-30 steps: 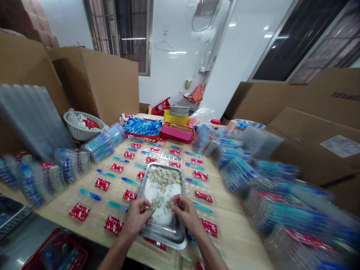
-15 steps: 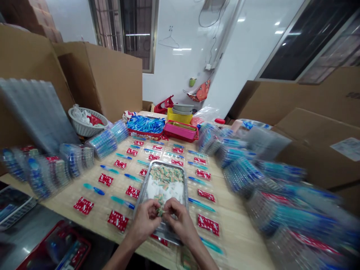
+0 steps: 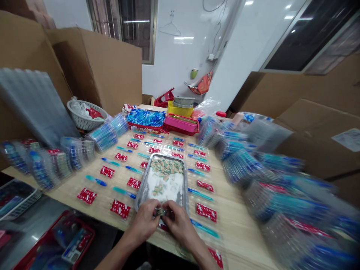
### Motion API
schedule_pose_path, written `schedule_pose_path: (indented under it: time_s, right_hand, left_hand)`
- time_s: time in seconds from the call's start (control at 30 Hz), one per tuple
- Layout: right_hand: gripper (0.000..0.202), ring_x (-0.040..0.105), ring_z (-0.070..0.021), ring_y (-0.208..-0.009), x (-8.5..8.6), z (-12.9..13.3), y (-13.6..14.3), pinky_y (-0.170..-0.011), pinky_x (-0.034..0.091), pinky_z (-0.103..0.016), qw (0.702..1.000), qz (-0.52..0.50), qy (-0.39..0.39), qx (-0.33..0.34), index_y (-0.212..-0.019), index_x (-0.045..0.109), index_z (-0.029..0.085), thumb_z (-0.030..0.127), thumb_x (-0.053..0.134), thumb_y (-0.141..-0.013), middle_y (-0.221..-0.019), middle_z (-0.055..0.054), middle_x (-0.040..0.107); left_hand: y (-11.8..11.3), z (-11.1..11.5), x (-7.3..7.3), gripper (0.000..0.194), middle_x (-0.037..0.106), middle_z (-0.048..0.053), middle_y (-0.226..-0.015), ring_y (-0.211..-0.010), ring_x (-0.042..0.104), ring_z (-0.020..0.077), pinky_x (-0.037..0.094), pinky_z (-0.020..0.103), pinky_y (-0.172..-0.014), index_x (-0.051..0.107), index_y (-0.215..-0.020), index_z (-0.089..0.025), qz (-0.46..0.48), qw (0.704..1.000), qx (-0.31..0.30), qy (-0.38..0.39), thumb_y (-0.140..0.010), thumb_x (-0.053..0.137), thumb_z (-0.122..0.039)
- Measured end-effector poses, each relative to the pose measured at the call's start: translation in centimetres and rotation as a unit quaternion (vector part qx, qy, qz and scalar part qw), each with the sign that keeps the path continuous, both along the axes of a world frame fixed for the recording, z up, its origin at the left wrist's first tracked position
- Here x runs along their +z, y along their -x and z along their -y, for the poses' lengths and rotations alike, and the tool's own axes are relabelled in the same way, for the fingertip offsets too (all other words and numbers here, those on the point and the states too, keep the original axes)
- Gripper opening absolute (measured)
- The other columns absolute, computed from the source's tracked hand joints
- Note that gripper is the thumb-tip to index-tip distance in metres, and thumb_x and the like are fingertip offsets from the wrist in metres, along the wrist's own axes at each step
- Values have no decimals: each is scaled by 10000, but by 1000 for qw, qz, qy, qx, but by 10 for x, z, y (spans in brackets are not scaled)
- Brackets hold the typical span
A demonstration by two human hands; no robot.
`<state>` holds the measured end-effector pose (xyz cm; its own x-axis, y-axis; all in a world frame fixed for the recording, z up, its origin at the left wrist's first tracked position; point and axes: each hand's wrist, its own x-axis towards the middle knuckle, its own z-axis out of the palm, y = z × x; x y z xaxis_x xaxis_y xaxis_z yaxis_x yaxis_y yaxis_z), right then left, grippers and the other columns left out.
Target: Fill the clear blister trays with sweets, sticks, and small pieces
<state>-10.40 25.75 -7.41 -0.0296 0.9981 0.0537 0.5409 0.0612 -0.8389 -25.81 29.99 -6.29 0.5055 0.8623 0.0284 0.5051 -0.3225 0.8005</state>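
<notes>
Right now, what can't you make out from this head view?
- Head view: how many small pieces the left hand and right hand pinch; fingers hide them.
- Head view: box label's print; blurred, cut by right edge.
- Head view: red bin's near end; cut by bottom edge.

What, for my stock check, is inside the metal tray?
Small green-and-tan pieces lie toward the far end of the metal tray, others on white powder. The left hand and right hand cover the near end, hiding anything beneath.
</notes>
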Motion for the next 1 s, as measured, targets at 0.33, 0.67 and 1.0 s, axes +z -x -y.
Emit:
schedule_pose_path:
  time_s: [0.33,0.67,1.0]
  right_hand:
    - [181,520,-152,-681,7,2,-1,-620,378,-257,1000,-6,18,-16,-796,549,187,67,545,-660,-749,-2,543]
    - [177,514,-157,-696,4,0,3,-635,375,-260,1000,13,8,-9,-746,550,184,32,510,-665,-728,-7,550]
    - [222,526,-148,-715,6,-2,6,-640,382,-241,1000,16,1,-6,-763,572,171,-2,497,-644,-774,-12,534]
  left_hand:
    - [-3,-1,6,247,584,32,-786,-753,550,196,383,296,-679,576,-824,-180,-6,999,-3,32,-618,495,-71]
    - [-3,-2,3,221,573,28,-784,-752,544,187,390,291,-673,548,-757,-180,-9,1000,-4,26,-601,480,-39]
    - [1,-1,3,255,580,29,-775,-762,552,185,403,293,-689,563,-774,-171,-3,1000,-4,1,-609,457,-9]
